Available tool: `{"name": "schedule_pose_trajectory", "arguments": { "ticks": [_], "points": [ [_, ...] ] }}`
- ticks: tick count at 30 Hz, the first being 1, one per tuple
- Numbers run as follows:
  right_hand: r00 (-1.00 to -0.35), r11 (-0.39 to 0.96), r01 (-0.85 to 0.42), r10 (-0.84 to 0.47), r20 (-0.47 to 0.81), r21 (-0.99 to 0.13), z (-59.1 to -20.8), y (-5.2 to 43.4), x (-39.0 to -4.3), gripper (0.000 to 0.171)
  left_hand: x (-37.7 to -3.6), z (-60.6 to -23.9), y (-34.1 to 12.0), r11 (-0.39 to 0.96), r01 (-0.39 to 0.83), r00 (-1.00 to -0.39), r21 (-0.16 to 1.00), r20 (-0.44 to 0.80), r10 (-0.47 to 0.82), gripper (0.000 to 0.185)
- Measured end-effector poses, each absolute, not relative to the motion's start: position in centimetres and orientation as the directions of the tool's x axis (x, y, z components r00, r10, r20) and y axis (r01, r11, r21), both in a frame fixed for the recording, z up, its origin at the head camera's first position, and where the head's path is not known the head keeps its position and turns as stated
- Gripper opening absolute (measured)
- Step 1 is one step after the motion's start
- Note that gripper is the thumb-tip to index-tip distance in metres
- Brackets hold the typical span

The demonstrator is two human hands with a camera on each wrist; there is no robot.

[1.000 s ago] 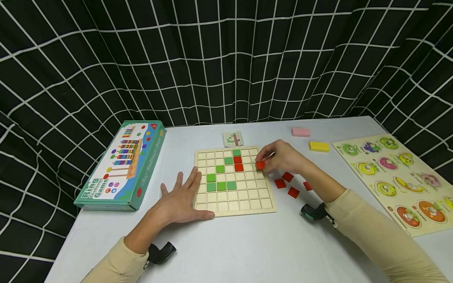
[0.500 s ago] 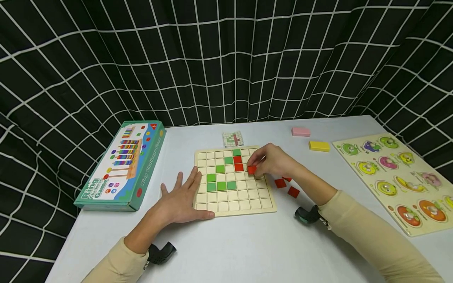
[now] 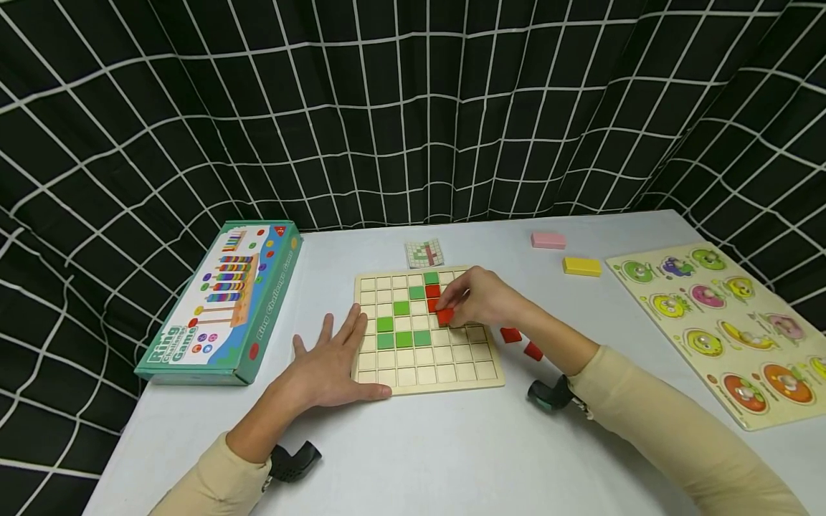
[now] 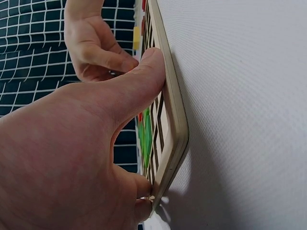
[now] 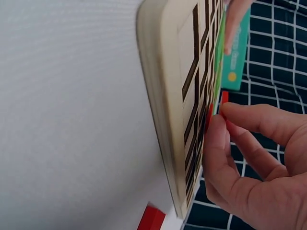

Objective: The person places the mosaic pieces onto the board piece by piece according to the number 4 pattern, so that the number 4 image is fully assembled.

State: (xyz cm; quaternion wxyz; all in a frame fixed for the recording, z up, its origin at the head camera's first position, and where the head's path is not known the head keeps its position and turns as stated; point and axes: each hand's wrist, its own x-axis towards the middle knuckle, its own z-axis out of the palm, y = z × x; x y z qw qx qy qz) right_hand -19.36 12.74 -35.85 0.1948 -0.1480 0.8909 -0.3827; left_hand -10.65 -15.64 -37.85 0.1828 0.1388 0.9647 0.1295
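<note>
A square wooden grid board lies on the white table, with several green tiles set in its cells. Two red tiles sit one below the other near its upper middle. My right hand pinches another red tile between thumb and fingers, close over the cell just below that pair. In the right wrist view, this pinched tile stands near the board's surface. My left hand rests with spread, straight fingers along the board's left edge, its thumb on the front rim.
Loose red tiles lie right of the board, partly behind my right forearm. A small pattern card is beyond the board. A green game box stands left; pink and yellow blocks and a fruit puzzle board are right.
My right hand has carried the red tile leftward and slightly nearer, from the board's right edge to below the two red tiles. My left hand has stayed in place.
</note>
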Motion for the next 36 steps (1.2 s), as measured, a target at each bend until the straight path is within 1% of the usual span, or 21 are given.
{"name": "schedule_pose_trajectory", "arguments": {
  "ticks": [9, 20, 36],
  "points": [
    [-0.868, 0.651, -0.151, -0.448, -0.216, -0.744, -36.0, 12.0, -19.4, 0.026, -10.6, -37.8, -15.6, 0.928, 0.220, -0.894, 0.301, -0.319, 0.315, 0.128],
    [-0.873, 0.691, -0.155, -0.430, -0.229, -0.706, -36.0, 11.4, -19.6, 0.025, -10.7, -37.8, -15.7, 0.927, 0.216, -0.895, 0.305, -0.317, 0.313, 0.127],
    [-0.872, 0.690, -0.184, -0.443, -0.207, -0.700, -36.1, 11.1, -19.5, 0.026, -10.7, -37.9, -15.7, 0.930, 0.220, -0.895, 0.294, -0.319, 0.312, 0.127]
  ]
}}
